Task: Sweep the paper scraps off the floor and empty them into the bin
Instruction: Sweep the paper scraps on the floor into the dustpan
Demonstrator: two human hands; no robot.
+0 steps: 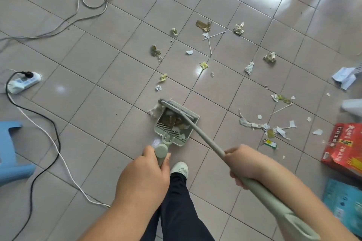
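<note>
While my left hand [146, 170] wraps the dustpan [172, 123] handle, forearm reaching down and forward, my right hand [242, 164] curls tight round the broom [205, 137] pole, angled left so its head sits at the pan's mouth. Some scraps [254, 123] are in the pan, most still scattered on the tiles ahead and right.

Edges and blind spots

My left hand [146, 172] hid most of the dustpan handle [161, 151]; the blue stool [10, 150], red box [345, 149] and broom handle [274, 204] end ran off frame; the box's print was blurred.
</note>
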